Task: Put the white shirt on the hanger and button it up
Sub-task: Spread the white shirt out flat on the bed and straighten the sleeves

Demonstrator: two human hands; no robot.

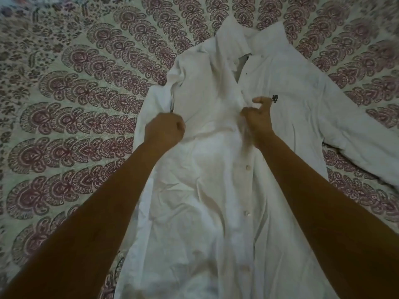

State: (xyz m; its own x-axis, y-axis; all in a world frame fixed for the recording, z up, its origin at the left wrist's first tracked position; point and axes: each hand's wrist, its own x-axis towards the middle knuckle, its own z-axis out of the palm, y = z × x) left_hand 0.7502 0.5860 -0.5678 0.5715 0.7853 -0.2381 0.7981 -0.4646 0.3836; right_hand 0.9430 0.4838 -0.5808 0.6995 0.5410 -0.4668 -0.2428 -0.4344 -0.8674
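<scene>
A white button-front shirt (216,190) of thin, creased fabric lies face up on a cream quilted bedspread (75,104) printed with rows of maroon and dark green paisley fans. The shirt fills the centre and right of the frame. Its open collar (248,37) points to the top edge and its hem runs off the bottom edge. One long sleeve (356,134) stretches out to the right side of the frame.

Two bare forearms reach in from the lower corners. The left hand (165,130), just left of centre, is closed into a tight fist on the shirt's front panel beside the shoulder seam, and folds of cloth gather at its knuckles as it grips them. The right hand (258,117), at centre, has its fingers curled and pinches the front opening at chest height; it is blurred, so the exact hold is unclear.

A small dark embroidered logo (274,98) sits on the chest, just right of the right hand's fingertips. Below that hand, three pale round buttons (248,167) run down the front strip toward the bottom of the frame, where the two front panels lie closed. Near the collar the front gapes open
</scene>
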